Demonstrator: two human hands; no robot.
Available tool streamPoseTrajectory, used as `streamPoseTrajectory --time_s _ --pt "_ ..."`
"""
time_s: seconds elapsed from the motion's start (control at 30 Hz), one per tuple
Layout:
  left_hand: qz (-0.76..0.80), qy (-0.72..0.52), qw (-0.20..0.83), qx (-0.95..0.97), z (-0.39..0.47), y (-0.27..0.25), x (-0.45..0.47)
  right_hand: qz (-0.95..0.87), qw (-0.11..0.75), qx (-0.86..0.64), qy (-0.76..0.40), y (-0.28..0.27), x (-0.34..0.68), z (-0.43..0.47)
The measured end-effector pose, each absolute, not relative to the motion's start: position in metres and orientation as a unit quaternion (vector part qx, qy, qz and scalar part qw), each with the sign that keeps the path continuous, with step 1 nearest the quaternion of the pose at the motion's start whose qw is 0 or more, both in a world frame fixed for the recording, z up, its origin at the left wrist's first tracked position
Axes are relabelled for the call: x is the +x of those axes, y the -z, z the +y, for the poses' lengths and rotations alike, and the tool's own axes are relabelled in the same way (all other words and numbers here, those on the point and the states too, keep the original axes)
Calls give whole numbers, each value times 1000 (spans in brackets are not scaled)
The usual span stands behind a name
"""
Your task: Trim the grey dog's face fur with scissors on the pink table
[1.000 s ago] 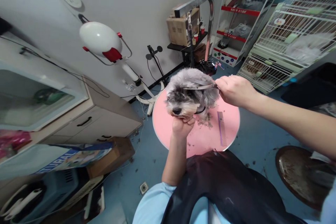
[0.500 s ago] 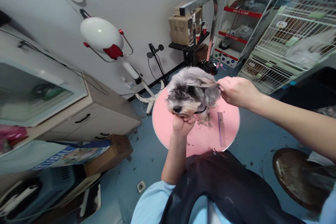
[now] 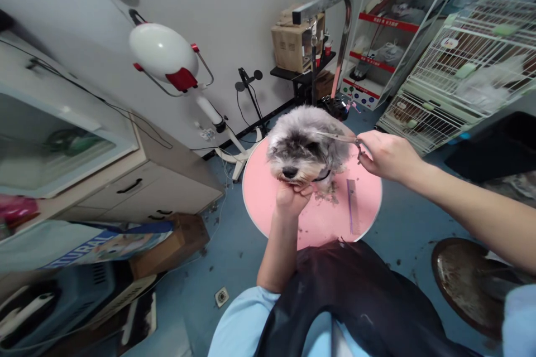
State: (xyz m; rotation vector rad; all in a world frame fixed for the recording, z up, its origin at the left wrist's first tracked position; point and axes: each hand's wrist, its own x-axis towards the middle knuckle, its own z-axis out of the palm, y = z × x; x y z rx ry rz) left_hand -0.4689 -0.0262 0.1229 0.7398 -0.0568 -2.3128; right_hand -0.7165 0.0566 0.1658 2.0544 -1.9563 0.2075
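Note:
A grey dog [image 3: 310,134] with a pale muzzle faces me on the round pink grooming table [image 3: 259,201]. Under its chin, my left hand [image 3: 292,196] is closed, supporting the lower jaw; its fingertips are partly hidden by fur. My right hand [image 3: 389,153] grips a pair of scissors [image 3: 341,138] by the handles at the dog's head, on the right side of the view. The blades point left across the fur, above the eye. Lying on the table to the right is a comb [image 3: 353,206] with a purple spine. Fur clippings [image 3: 329,194] lie by the dog's front legs.
Behind the table rises a metal grooming arm [image 3: 322,4]. A white and red dryer [image 3: 163,53] stands on the left near a cabinet [image 3: 134,189]. Wire cages [image 3: 460,75] and a shelf rack [image 3: 385,22] are on the right. A round stool [image 3: 460,279] is at lower right.
My right hand has shifted slightly right and down with the scissors, and the blades look closer together. The dog's head has turned slightly, its nose moving right. My left hand stays under the chin.

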Motion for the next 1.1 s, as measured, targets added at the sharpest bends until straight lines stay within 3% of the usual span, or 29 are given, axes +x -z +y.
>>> streamPoseTrajectory --time_s 0.33,1.1 --pt "-39 889 360 280 -26 -125 -466 -667 156 721 -106 -126 -712 61" --pt "-47 882 361 300 -28 -130 -462 -673 141 721 -82 -159 -711 36"
